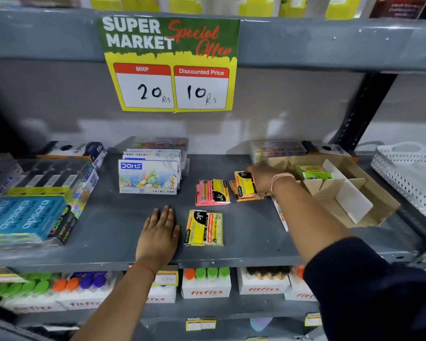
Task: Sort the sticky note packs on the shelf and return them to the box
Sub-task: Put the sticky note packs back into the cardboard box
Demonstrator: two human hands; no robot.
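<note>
Three piles of sticky note packs lie on the grey shelf [108, 225]. A yellow pile [204, 228] sits near the front edge, a pink pile [212, 193] behind it, and an orange pile [246, 190] to the right. My right hand [262, 178] grips the top pack of the orange pile. Flat on the shelf, just left of the yellow pile, rests my left hand [159, 233] with nothing in it. A cardboard box [369, 200] with white dividers stands at the right and holds green packs [312, 172] in its back compartment.
A row of DOMS colour boxes [148, 177] stands at the back centre. Apsara boxes [27, 217] and clear cases fill the left. A white perforated basket [408, 173] sits far right. A price sign [169, 65] hangs from the shelf above. Fitfizz boxes [205, 286] line the shelf below.
</note>
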